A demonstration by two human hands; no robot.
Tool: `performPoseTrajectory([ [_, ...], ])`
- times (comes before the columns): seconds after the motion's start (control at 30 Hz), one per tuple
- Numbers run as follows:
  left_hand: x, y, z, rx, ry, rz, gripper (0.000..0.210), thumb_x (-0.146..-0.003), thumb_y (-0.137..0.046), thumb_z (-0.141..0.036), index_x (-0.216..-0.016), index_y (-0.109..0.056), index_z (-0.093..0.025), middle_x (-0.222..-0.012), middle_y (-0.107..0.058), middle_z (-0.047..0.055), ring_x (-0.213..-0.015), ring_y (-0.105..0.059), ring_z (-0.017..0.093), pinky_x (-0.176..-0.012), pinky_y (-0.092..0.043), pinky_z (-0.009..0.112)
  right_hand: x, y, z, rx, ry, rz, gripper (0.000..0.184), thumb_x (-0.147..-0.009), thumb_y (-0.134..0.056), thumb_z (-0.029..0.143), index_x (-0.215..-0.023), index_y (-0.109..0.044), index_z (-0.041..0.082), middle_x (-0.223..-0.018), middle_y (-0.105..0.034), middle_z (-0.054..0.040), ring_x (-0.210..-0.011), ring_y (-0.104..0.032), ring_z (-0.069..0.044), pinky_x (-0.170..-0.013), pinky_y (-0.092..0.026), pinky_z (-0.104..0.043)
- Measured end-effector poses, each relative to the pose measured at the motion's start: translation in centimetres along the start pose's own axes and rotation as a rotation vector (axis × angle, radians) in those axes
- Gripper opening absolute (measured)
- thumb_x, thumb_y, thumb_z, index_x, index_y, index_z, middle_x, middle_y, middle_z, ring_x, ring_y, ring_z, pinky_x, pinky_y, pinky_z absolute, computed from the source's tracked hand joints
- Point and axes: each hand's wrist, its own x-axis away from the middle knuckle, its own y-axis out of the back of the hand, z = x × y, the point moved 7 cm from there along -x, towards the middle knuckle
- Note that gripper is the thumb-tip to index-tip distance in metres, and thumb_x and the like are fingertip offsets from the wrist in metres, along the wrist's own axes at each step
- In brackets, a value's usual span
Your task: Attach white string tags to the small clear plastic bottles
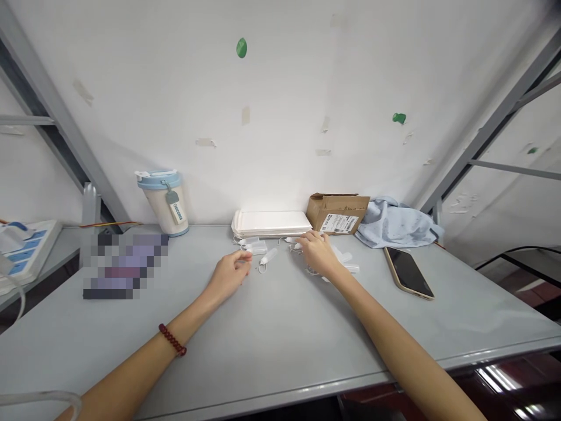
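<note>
Small clear plastic squeeze bottles with white tethered caps lie in two loose groups on the grey desk. My left hand (228, 273) rests beside the left group, fingers loosely bent and thumb apart from the index finger, with nothing seen in it. Nearest to it are a clear bottle (255, 249) and another bottle (269, 256) lying at a slant. Over the right group, my right hand (319, 252) bends down with its fingertips closed on a small squeeze bottle (291, 240). That hand partly covers several more bottles (351, 268).
Against the wall stand a white stack of flat packs (274, 221), an opened cardboard box (339, 213) and a crumpled blue cloth (397, 225). A phone (409, 273) lies at right. At left are a lidded cup (164, 204), a blurred-out item (127, 266) and a power strip (33, 251).
</note>
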Motion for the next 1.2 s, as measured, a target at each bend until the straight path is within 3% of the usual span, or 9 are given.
performPoseTrajectory([
  [0.1,1.3,-1.3,-2.9,-0.328,-0.449,0.076,0.037,-0.078,-0.052,-0.029,-0.114,-0.059,-0.025,-0.129,-0.049,0.007,-0.12,-0.039,0.029,-0.094,-0.039,0.047,0.0,-0.1,0.3,0.039,0.036,0.023,0.043,-0.078,-0.039,-0.004,-0.108,-0.06,0.019,-0.113,-0.059,-0.0124,-0.109,-0.043,-0.025,-0.089,-0.026,-0.043],
  [0.17,2.2,-2.6,-3.4,-0.473,-0.591,0.164,0.036,-0.081,-0.052,-0.03,-0.117,-0.057,-0.026,-0.139,-0.04,0.005,-0.128,-0.027,0.031,-0.099,-0.033,0.05,0.1,-0.2,0.5,0.054,0.055,0.036,0.045,-0.077,-0.039,-0.005,-0.108,-0.06,0.019,-0.111,-0.059,-0.0122,-0.111,-0.041,-0.025,-0.09,-0.025,-0.044],
  [0.3,2.2,-3.6,-2.6,-0.582,-0.592,0.232,0.034,-0.086,-0.046,-0.035,-0.116,-0.056,-0.022,-0.135,-0.045,0.006,-0.126,-0.029,0.031,-0.098,-0.035,0.049,0.2,-0.2,0.8,0.072,0.061,0.044,0.047,-0.075,-0.039,-0.006,-0.112,-0.057,0.018,-0.11,-0.058,-0.0123,-0.112,-0.039,-0.026,-0.091,-0.024,-0.047],
  [0.5,1.5,-2.6,-2.0,-0.588,-0.557,0.127,0.031,-0.086,-0.045,-0.028,-0.113,-0.057,-0.018,-0.117,-0.057,0.008,-0.117,-0.038,0.028,-0.094,-0.039,0.046,0.3,-0.2,1.0,0.12,0.076,0.048,0.054,-0.069,-0.044,-0.008,-0.113,-0.058,0.021,-0.11,-0.054,-0.0119,-0.106,-0.041,-0.026,-0.09,-0.025,-0.046],
  [0.77,1.5,-2.6,-2.3,-0.553,-0.563,0.088,0.028,-0.085,-0.045,-0.024,-0.109,-0.058,-0.016,-0.111,-0.058,0.009,-0.111,-0.041,0.026,-0.093,-0.041,0.044,0.2,-0.5,1.4,0.199,0.115,0.045,0.038,-0.074,-0.042,-0.005,-0.097,-0.064,0.016,-0.107,-0.054,-0.0138,-0.102,-0.042,-0.028,-0.09,-0.026,-0.05],
  [0.9,1.5,-2.5,-2.4,-0.514,-0.572,0.076,0.028,-0.084,-0.045,-0.023,-0.108,-0.059,-0.018,-0.108,-0.059,0.009,-0.108,-0.043,0.026,-0.091,-0.042,0.044,0.2,-0.2,1.5,0.185,0.13,0.033,0.038,-0.074,-0.041,-0.005,-0.1,-0.062,0.013,-0.11,-0.054,-0.0155,-0.106,-0.041,-0.03,-0.091,-0.024,-0.055],
  [1.07,1.6,-2.4,-2.6,-0.483,-0.578,0.069,0.027,-0.083,-0.045,-0.022,-0.105,-0.06,-0.018,-0.105,-0.06,0.009,-0.107,-0.044,0.026,-0.09,-0.042,0.044,0.2,1.5,1.7,-0.042,0.082,-0.08,0.043,-0.076,-0.034,-0.008,-0.105,-0.057,0.015,-0.107,-0.059,-0.0133,-0.107,-0.044,-0.026,-0.095,-0.023,-0.052],
  [1.2,1.7,-2.2,-2.7,-0.381,-0.519,0.056,0.03,-0.083,-0.045,-0.022,-0.11,-0.057,-0.017,-0.105,-0.06,0.009,-0.108,-0.046,0.025,-0.091,-0.041,0.042,0.2,2.0,2.3,-0.579,0.012,-0.085,0.027,-0.083,-0.041,0.006,-0.103,-0.057,0.016,-0.103,-0.062,-0.0105,-0.099,-0.053,-0.022,-0.087,-0.037,-0.039],
])
